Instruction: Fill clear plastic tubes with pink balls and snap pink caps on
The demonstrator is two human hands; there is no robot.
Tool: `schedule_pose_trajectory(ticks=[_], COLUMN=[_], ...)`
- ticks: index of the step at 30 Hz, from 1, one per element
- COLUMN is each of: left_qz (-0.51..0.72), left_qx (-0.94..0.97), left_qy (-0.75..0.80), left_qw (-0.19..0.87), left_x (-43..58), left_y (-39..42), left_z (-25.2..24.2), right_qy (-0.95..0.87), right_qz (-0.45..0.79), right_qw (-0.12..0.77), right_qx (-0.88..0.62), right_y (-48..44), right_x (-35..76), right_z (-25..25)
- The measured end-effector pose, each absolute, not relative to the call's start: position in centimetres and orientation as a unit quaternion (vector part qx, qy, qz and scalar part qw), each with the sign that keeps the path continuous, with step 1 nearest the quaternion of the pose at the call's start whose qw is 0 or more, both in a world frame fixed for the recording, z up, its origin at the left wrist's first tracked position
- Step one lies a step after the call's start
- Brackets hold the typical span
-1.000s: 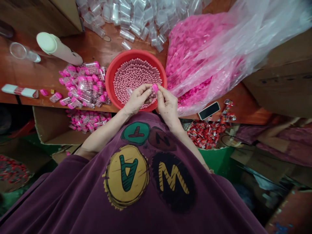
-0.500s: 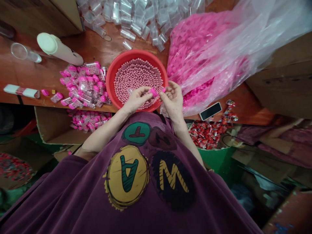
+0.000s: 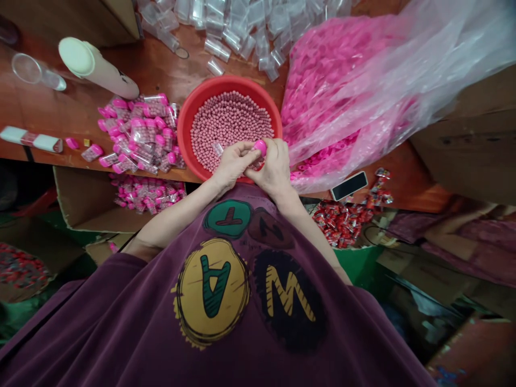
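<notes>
Over the near side of a red basin (image 3: 182,126) full of small pink beads (image 3: 229,118), my two hands meet. A small pink cap (image 3: 260,146) is pinched between them. The fingers and thumb of my left hand (image 3: 231,165) close on it from the left. My right hand (image 3: 274,167) curls round it from the right. Something clear shows just under the cap, mostly covered by my fingers. One clear small bottle (image 3: 218,149) lies on the beads beside my left hand.
Filled pink-capped bottles (image 3: 141,134) lie heaped left of the basin, with more in a cardboard box (image 3: 76,199) below. Clear empty bottles (image 3: 242,27) are spread behind. A plastic bag of pink caps (image 3: 326,80), a phone (image 3: 349,186) and red wrapped pieces (image 3: 341,223) are at right.
My right hand has moved left and closed in against my left hand. The two pink pieces seen apart before now show as one cap between the fingers. The view has shifted slightly.
</notes>
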State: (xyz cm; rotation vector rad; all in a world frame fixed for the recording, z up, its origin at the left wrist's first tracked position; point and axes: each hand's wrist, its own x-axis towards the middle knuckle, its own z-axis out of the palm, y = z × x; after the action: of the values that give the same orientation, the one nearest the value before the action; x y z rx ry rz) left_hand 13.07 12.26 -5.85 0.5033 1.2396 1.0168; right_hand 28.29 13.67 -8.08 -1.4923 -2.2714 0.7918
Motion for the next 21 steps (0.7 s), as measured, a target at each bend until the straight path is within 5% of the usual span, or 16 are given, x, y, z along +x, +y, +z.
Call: schedule_pose_trajectory(ticks=[21], left_qz=[0.375], left_qx=[0.088], left_qy=[0.632], left_qw=[0.673], left_x=[11.2], left_y=[11.6], left_z=[-6.1], right_qy=[-0.825], right_qz=[0.288], right_qw=[0.046], right_qx=[-0.484], right_y=[13.3], right_x=[24.8], right_z=[-10.2])
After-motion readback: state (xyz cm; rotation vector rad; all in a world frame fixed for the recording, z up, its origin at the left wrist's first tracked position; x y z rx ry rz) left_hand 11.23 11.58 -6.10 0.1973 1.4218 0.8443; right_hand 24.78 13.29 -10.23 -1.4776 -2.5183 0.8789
